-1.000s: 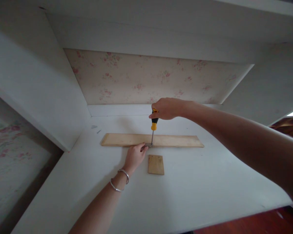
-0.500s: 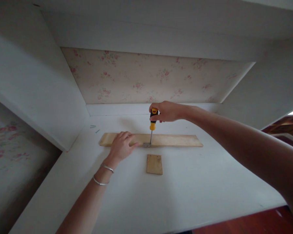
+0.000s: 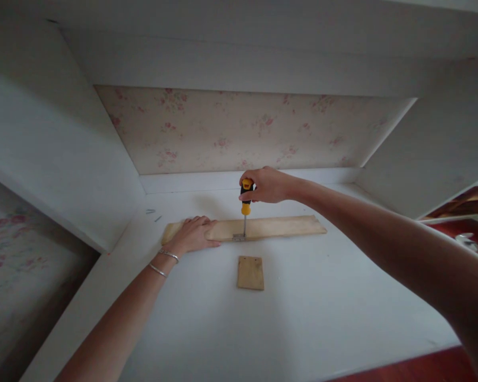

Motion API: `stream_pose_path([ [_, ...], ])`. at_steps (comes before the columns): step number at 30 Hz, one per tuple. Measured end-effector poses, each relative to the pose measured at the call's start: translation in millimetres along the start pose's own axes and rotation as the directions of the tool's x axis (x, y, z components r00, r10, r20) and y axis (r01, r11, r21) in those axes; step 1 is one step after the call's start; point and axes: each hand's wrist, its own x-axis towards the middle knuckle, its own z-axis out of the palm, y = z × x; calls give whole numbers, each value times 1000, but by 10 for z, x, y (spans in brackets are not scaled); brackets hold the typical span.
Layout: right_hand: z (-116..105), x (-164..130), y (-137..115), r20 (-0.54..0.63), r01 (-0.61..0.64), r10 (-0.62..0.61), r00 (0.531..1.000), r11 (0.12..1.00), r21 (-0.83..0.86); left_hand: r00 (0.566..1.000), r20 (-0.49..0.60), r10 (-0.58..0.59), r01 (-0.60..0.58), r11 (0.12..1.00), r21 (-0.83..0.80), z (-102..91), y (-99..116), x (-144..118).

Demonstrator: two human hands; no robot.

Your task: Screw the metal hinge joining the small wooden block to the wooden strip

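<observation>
A long pale wooden board lies crosswise on a white surface. My left hand holds its left part, fingers over the far side and thumb along the near edge. In my right hand is a screwdriver with a yellow and black handle, kept nearly upright. Its tip meets a small metal hinge at the board's near edge; the screw head itself is too small to make out. Nearer to me lies a small square wooden piece with two holes near its far edge.
Several small screws lie beyond the board's left end. The white surface is bounded by white panels at left and right. Floral wallpaper shows behind. A red floor appears past the near right edge.
My left hand has slid a little left along the board and now lies flatter around it. The screwdriver stays at the hinge in my right hand. The view has shifted slightly.
</observation>
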Motion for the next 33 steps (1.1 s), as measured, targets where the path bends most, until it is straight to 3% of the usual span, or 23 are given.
stream_pose_path([
  [9,0,23,-40,-21,-26,25,999,997,-72,1000,-5,-29,29,1000,-2,4,32,-4],
  [17,-79,67,-70,-2,-74,74,997,994,76,998,28,-54,54,999,-9,-37,96,-20],
  [21,-251,74,-88,-102,-63,74,992,992,106,999,-25,-38,37,999,-40,-111,42,-72],
  [25,-243,-186,-18,-272,-104,186,944,952,287,995,-59,-86,82,994,-67,-292,-307,-235],
  [28,20,-549,84,-312,-111,376,873,775,623,973,-45,-228,224,971,-82,-435,-750,-432],
  [31,470,-934,176,-291,-11,581,760,459,888,904,-48,-426,424,905,-49,-512,-1196,-626],
  [33,812,-1151,215,-239,87,694,679,247,965,854,-26,-519,519,855,1,-512,-1413,-709],
])
